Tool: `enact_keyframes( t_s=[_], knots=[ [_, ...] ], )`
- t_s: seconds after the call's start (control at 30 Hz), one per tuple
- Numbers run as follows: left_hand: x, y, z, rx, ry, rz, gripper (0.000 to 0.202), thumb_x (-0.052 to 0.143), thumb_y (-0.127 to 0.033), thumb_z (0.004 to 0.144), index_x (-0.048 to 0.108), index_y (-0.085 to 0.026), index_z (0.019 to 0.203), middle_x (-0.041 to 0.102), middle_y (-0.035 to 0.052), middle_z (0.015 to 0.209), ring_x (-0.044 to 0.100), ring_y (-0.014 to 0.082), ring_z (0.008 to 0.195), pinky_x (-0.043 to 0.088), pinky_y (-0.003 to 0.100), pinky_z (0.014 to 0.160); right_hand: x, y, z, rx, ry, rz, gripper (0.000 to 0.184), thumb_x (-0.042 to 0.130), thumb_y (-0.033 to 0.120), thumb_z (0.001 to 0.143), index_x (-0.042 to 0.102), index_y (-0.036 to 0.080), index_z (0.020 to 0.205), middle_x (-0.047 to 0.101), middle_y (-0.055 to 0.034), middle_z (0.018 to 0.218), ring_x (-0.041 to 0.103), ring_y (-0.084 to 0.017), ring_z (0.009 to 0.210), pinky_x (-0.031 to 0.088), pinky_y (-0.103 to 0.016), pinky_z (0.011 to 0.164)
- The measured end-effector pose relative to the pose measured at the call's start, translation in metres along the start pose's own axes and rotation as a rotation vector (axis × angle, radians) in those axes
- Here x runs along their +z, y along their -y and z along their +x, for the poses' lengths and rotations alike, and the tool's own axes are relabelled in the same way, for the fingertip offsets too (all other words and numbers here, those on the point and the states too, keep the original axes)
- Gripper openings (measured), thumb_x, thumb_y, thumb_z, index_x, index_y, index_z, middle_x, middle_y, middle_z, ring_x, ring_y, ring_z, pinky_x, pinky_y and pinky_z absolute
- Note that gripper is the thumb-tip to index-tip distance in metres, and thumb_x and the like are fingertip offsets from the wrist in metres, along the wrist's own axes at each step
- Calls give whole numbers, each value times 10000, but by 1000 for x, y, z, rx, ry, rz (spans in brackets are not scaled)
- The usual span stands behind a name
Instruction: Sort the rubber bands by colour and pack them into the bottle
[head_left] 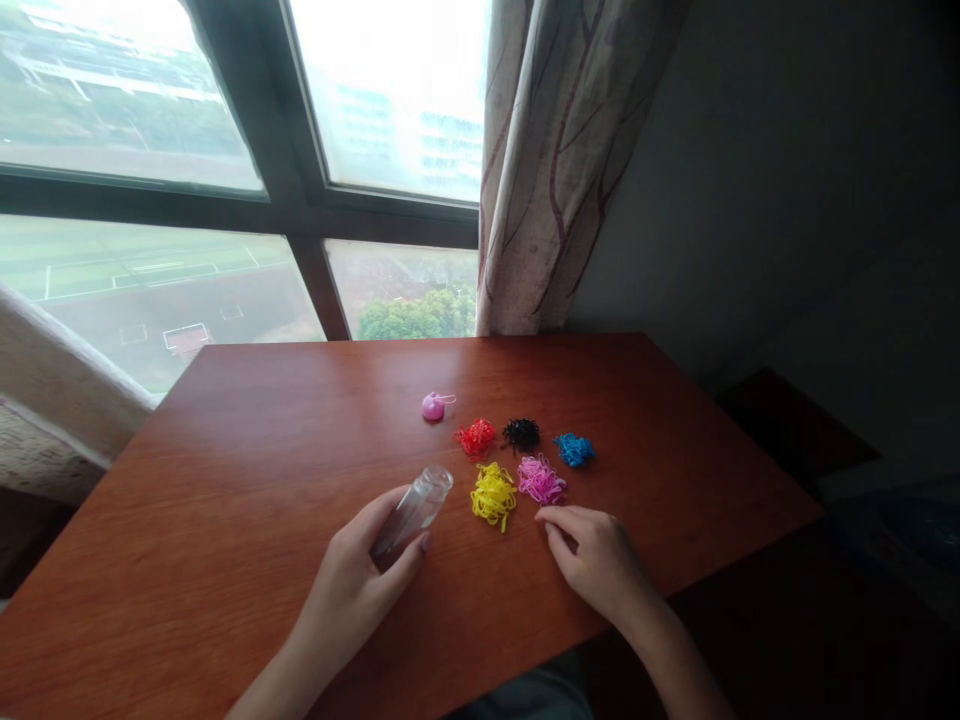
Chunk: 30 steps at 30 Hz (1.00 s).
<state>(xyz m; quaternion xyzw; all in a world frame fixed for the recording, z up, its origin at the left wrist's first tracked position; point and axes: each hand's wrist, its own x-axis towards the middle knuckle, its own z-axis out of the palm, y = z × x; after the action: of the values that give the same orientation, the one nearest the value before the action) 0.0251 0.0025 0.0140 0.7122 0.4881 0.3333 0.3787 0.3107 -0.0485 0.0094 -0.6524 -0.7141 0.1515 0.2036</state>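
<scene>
My left hand (pixel 367 560) is wrapped round a clear bottle (pixel 420 505), which tilts with its uncapped mouth up and to the right. Fingers pinched together, my right hand (pixel 589 550) is at the near edge of a pile of pink rubber bands (pixel 541 480); whatever is between the fingertips is too small to make out. Left of the pink pile lie yellow rubber bands (pixel 493 495). Behind them are red bands (pixel 475 438), black bands (pixel 521 433) and blue bands (pixel 575 449). A pink cap with a loop (pixel 433 406) rests farther back.
Everything lies on a brown wooden table (pixel 247 480). A window (pixel 405 100) and a patterned curtain (pixel 555 170) stand along its far edge. Another curtain (pixel 60 370) hangs at the left. The table's right edge drops into a dark area.
</scene>
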Motion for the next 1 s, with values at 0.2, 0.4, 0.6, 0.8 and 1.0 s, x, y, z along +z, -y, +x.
enact_keyframes(
  t_s=[0.2,0.4,0.6,0.8,1.0],
  knots=[
    [0,1,0,-9,4,-16,387,607,-389,879,595,-179,1205,717,85,1124,696,216,930,557,307,863,-1,-12,-1,53,-6,5,303,473,160,890,747,247,986,759,-43,947,706,-205,852,498,-279,802],
    [1,-1,0,-25,30,-47,403,600,-381,888,576,-175,1234,706,87,1158,689,209,968,545,288,875,-5,10,17,64,-18,47,319,460,189,906,723,241,1078,760,-40,934,704,-198,816,477,-260,757],
    [0,1,-1,-34,32,-76,401,600,-375,893,569,-174,1239,700,91,1167,681,217,1000,541,301,897,-2,33,60,192,135,-37,328,487,135,856,713,209,1083,761,-65,956,703,-206,853,431,-238,698],
    [1,-2,-1,-32,18,-75,399,605,-373,886,580,-177,1232,705,93,1152,684,223,992,552,314,891,4,31,73,198,186,-38,280,513,119,819,750,209,939,766,-58,928,699,-196,867,440,-224,726],
    [0,-4,0,-24,12,-77,388,608,-362,881,596,-177,1221,709,92,1152,687,227,991,553,318,892,-3,30,76,183,180,-42,296,497,140,853,763,226,952,768,-45,926,702,-190,861,458,-224,743]
  ],
)
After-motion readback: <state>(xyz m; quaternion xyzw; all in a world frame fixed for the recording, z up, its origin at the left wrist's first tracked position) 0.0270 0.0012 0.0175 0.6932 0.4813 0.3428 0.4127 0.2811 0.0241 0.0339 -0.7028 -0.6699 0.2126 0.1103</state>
